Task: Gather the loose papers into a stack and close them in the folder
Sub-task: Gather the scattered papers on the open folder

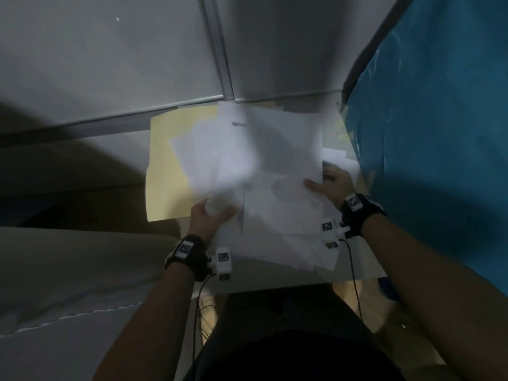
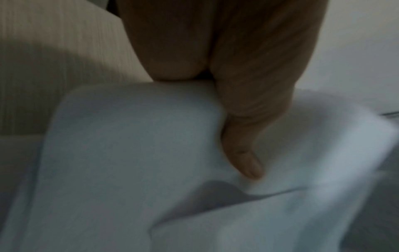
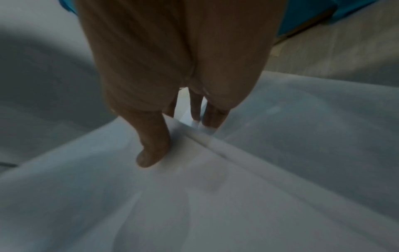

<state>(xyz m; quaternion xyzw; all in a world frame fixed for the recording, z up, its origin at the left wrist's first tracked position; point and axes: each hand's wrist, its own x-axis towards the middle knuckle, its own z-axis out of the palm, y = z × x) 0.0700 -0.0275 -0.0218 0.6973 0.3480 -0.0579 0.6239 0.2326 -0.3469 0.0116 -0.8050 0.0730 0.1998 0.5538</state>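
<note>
A loose heap of white papers (image 1: pixel 269 166) lies across an open cream folder (image 1: pixel 167 171) on the pale table (image 1: pixel 365 268). My left hand (image 1: pixel 211 215) grips the near left corner of the raised, blurred sheets, thumb on top; in the left wrist view the paper (image 2: pixel 129 153) bends under that thumb (image 2: pixel 244 153). My right hand (image 1: pixel 330 185) pinches the right edge of the heap, thumb above and fingers below; in the right wrist view its thumb (image 3: pixel 151 145) presses on the sheets (image 3: pixel 215 196). The other fingers of my left hand are hidden under the paper.
A blue plastic-covered surface (image 1: pixel 439 133) rises close on the right. Grey partition walls with a metal rail (image 1: pixel 220 50) stand behind the folder. More sheets (image 1: pixel 288 243) fan out toward the table's near edge. Cables (image 1: pixel 354 276) hang from both wristbands.
</note>
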